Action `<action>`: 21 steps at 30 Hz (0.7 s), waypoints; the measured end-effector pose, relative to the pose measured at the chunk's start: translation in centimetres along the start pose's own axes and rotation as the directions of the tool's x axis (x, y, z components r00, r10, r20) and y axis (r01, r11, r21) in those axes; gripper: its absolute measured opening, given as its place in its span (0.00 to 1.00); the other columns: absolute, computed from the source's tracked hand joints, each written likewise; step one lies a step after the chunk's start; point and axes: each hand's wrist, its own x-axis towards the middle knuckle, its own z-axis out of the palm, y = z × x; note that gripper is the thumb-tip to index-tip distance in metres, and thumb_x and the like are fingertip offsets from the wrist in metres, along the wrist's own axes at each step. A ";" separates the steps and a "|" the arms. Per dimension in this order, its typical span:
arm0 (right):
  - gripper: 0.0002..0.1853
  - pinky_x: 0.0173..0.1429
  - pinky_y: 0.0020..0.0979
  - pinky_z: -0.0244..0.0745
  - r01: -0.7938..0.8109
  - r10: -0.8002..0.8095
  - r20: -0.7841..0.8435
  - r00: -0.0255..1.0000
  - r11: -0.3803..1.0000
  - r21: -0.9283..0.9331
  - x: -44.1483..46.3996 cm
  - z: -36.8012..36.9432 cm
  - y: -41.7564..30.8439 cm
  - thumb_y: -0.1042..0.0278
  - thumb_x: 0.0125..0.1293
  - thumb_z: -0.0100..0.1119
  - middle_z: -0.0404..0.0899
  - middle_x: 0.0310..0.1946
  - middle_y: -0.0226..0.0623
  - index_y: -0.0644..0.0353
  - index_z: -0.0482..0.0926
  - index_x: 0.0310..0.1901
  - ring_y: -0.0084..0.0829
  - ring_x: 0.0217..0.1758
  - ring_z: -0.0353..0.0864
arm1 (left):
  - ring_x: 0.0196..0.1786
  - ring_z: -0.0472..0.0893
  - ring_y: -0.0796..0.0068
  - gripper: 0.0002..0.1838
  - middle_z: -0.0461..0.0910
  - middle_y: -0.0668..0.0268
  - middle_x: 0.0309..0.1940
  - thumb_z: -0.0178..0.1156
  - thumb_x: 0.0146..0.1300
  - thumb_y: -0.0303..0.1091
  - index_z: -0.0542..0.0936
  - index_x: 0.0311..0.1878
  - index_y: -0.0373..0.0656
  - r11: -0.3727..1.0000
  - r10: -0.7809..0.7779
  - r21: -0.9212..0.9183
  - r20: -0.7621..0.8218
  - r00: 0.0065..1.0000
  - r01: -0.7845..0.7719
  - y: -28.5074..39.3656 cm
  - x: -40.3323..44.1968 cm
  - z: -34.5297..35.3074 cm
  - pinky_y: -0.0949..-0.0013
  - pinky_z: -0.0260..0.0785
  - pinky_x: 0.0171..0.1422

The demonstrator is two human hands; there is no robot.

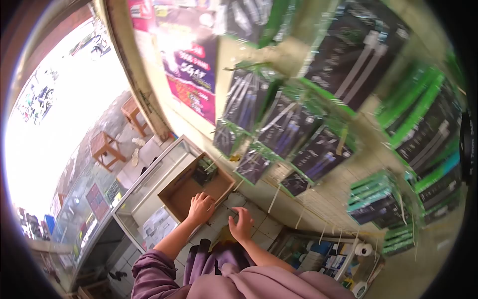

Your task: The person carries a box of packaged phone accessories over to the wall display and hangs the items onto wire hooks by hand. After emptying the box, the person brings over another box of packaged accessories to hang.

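Note:
An open brown cardboard box [174, 199] rests at an angle on the glass display case, with a small dark packet [204, 170] in its far corner. At the near edge of the box is my left hand [201, 208], its fingers bent over the rim. My right hand [241, 224] is raised just to the right of the box, apart from it, with thumb and fingers spread and nothing visible between them. White papers [160, 226] lie left of my left forearm.
Packaged cables in dark and green packs [284, 119] hang on the wall at the right. A lower case [318, 254] with boxes stands at the lower right, beside white rolls [364, 249]. Wooden stools [105, 149] stand beyond the counter, and a poster [191, 74] hangs above.

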 end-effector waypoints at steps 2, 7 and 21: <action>0.19 0.63 0.46 0.63 0.083 -0.085 0.114 0.990 0.996 0.023 1.9 3.4 -0.3 0.64 0.60 0.63 0.76 0.52 0.34 0.50 0.76 0.54 0.40 0.60 0.74 | 0.56 0.74 0.58 0.10 0.77 0.63 0.47 0.63 0.57 0.35 0.81 0.43 0.47 0.992 0.030 0.122 0.063 0.998 -0.038 -4.1 0.3 0.6 0.55 0.65 0.59; 0.28 0.60 0.47 0.63 0.245 -0.174 0.325 0.929 0.951 -0.191 9.6 13.8 1.7 0.63 0.59 0.65 0.79 0.49 0.38 0.51 0.70 0.62 0.41 0.55 0.76 | 0.67 0.69 0.59 0.21 0.75 0.62 0.57 0.61 0.58 0.34 0.78 0.55 0.44 0.886 0.011 0.437 0.313 0.950 -0.154 -13.5 6.3 4.1 0.55 0.62 0.67; 0.43 0.62 0.47 0.71 0.002 -0.026 0.089 0.996 0.963 0.268 13.7 26.2 2.7 0.78 0.56 0.65 0.72 0.56 0.58 0.60 0.55 0.72 0.63 0.56 0.72 | 0.72 0.65 0.60 0.32 0.71 0.67 0.64 0.56 0.63 0.35 0.66 0.72 0.50 0.804 0.146 0.582 0.005 0.989 -0.122 -19.2 13.2 8.8 0.55 0.57 0.74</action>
